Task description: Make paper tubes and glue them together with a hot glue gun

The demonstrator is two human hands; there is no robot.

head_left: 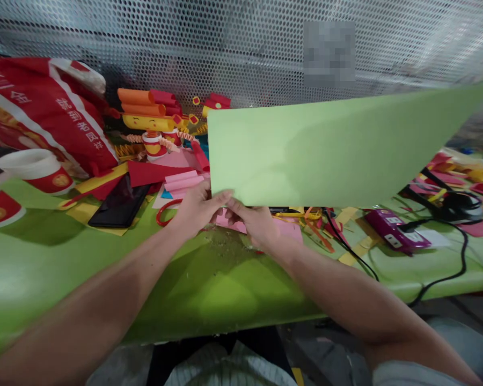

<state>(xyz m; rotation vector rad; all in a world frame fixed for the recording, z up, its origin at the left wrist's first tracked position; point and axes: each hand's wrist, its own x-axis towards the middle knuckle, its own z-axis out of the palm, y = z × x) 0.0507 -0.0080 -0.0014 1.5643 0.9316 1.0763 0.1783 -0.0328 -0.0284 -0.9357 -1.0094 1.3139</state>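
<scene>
A large sheet of light green paper (326, 150) is held up above the table, its far right corner raised. My left hand (199, 209) pinches the sheet's lower left corner, thumb in front and fingers behind. Right beside it, my right hand (251, 217) grips the bottom edge, the two thumbs nearly meeting. Pink paper (287, 231) lies on the table under and behind my right hand. By my left wrist are red scissor handles (166, 213) and pink rolled paper strips (182, 181). The sheet hides part of the table behind it.
A black phone (121, 202) and paper cups (38, 169) are on the left, below a red printed bag (60, 107). Paper figures (155, 126) stand behind. To the right are paper scraps (322, 225), a purple power strip (396, 230) and black cables (462, 257). A perforated metal panel (225, 43) rises behind.
</scene>
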